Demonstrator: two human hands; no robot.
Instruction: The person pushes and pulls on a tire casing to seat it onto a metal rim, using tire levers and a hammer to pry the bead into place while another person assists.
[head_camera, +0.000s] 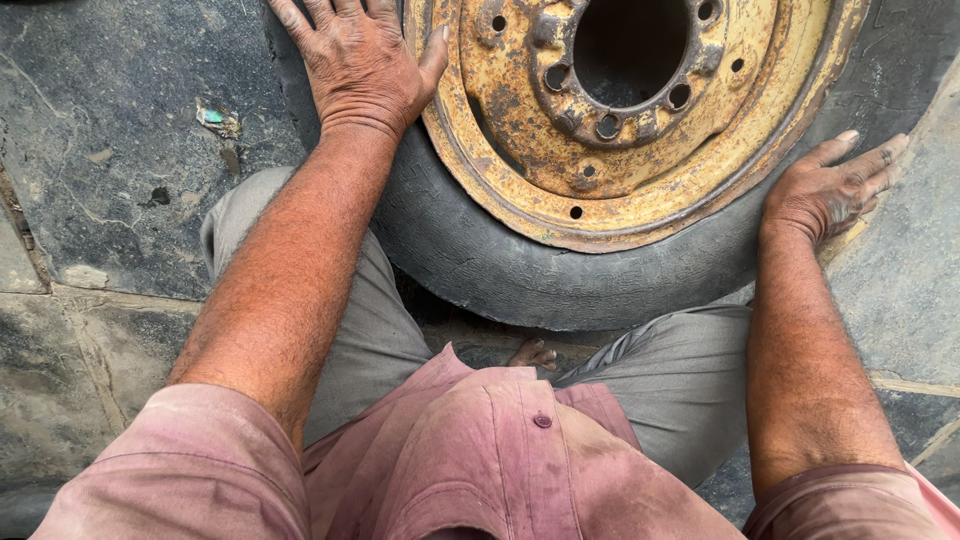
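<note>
Your left hand (360, 62) lies flat and wide on the black tyre (480, 260), thumb touching the rusty yellow rim (640, 170) just beside it. Your right hand (830, 190) rests open on the tyre's opposite edge, holding nothing. The wheel lies between your hands on the stone floor (90, 180).

The single head camera looks steeply down, close over the person's lap and the wheel (620, 130).
</note>
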